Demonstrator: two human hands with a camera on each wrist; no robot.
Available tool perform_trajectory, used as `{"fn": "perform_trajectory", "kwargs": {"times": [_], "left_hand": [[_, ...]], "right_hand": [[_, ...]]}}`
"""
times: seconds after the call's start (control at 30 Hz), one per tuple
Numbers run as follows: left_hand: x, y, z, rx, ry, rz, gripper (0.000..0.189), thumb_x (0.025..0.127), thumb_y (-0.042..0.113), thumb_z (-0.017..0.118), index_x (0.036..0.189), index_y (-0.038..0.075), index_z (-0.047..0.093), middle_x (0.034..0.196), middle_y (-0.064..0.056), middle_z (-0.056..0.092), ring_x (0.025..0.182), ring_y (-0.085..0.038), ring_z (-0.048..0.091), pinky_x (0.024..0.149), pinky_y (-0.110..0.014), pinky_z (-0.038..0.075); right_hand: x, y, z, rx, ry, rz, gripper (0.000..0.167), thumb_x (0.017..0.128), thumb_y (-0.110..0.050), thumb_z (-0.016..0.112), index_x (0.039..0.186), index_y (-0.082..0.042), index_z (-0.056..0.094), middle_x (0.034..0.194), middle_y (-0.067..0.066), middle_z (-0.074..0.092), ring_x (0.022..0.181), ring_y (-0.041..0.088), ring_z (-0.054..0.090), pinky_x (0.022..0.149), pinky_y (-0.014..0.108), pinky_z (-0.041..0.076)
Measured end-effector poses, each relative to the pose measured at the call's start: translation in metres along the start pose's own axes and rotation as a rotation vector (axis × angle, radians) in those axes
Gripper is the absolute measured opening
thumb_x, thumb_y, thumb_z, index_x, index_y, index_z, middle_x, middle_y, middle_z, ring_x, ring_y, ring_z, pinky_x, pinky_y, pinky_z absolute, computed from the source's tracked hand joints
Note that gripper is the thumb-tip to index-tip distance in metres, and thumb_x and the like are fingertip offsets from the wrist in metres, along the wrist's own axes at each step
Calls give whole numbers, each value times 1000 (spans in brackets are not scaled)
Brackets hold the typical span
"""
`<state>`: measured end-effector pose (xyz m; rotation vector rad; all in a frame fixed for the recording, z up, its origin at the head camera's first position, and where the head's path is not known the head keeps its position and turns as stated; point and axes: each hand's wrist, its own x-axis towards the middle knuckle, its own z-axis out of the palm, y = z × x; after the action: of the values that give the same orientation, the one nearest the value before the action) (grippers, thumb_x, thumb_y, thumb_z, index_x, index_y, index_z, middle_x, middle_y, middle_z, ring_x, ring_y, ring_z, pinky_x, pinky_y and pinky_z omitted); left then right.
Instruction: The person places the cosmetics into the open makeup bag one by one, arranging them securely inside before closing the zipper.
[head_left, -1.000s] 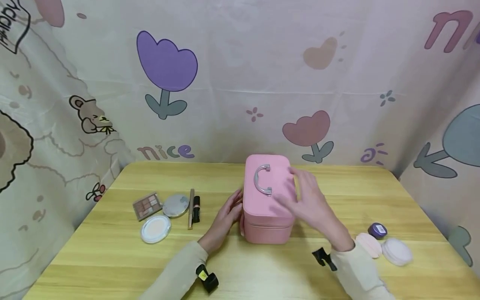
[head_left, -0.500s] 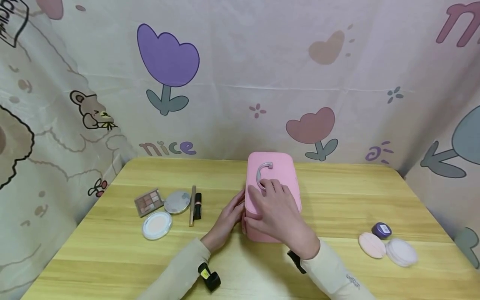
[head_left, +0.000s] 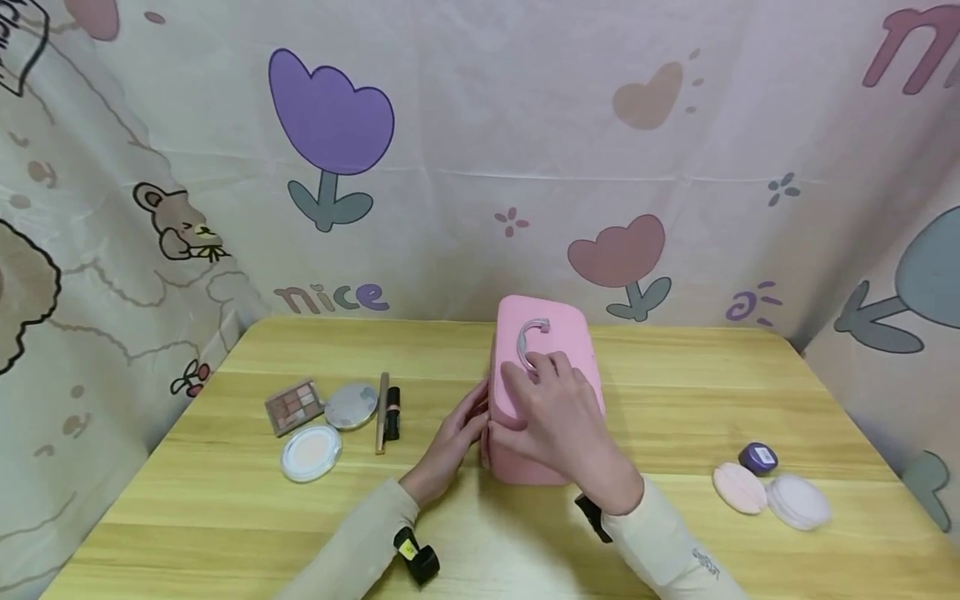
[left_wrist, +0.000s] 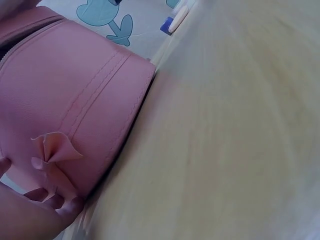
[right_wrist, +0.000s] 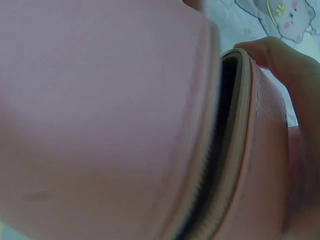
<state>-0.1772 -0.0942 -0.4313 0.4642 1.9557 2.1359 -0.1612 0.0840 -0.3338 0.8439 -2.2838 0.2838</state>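
Note:
A pink cosmetic case [head_left: 525, 468] stands on the table, its lid [head_left: 555, 312] slightly raised and tilted, with a silver C-shaped handle [head_left: 522, 340] on top. My right hand [head_left: 562, 421] holds the lid, fingers on top and thumb at its front left edge. The right wrist view shows that thumb [right_wrist: 280, 55] at the corner of the rim, beside a dark gap along the unfastened zipper [right_wrist: 212, 185]. My left hand [head_left: 448, 450] rests against the case's left side. Its fingers touch near a pink bow [left_wrist: 52, 147] in the left wrist view. The case's inside is hidden.
Left of the case lie an eyeshadow palette [head_left: 294, 407], a round compact [head_left: 352, 406], a white-rimmed compact [head_left: 311, 454], a gold pencil [head_left: 382, 412] and a black tube [head_left: 393, 414]. At right are a purple-lidded jar [head_left: 758, 458], a pink puff [head_left: 739, 488] and a white round container [head_left: 799, 502].
My right hand has moved left from above the case's right side onto the front of the lid. The lid has risen a little and tilted. My left hand has stayed at the side.

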Motion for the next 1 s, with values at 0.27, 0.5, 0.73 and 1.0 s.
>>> {"fn": "perform_trajectory", "kwargs": {"times": [0.27, 0.5, 0.73, 1.0], "left_hand": [[-4, 0, 2, 16, 17, 40, 64, 97, 20, 49, 155, 11, 21, 154, -13, 29, 138, -31, 31, 112, -46, 27], [-1, -1, 4, 4, 10, 67, 65, 97, 18, 49, 154, 6, 20, 155, -18, 26, 138, -34, 30, 112, -45, 27], [2, -4, 5, 16, -11, 69, 65, 98, 18, 48, 154, 5, 19, 154, -23, 24, 138, -37, 28, 112, -46, 26], [0, -2, 5, 11, 29, 57, 64, 97, 16, 48, 154, 5, 20, 155, -22, 23, 139, -38, 26, 113, -46, 25]], "right_hand": [[0, 8, -23, 129, -105, 115, 62, 70, -43, 79, 118, -9, 59, 112, 21, 56, 91, 34, 53, 65, 44, 51], [-5, 30, -56, 278, -217, 341, 80, 78, -45, 75, 144, -14, 43, 136, 19, 44, 94, 31, 54, 69, 45, 51], [-18, 57, -81, 425, -231, 415, 79, 83, -21, 71, 152, -14, 33, 146, 14, 39, 109, 33, 54, 82, 51, 48], [-29, 70, -87, 521, -200, 468, 80, 84, -16, 71, 153, -15, 30, 139, 15, 49, 110, 38, 57, 89, 53, 47]]}}
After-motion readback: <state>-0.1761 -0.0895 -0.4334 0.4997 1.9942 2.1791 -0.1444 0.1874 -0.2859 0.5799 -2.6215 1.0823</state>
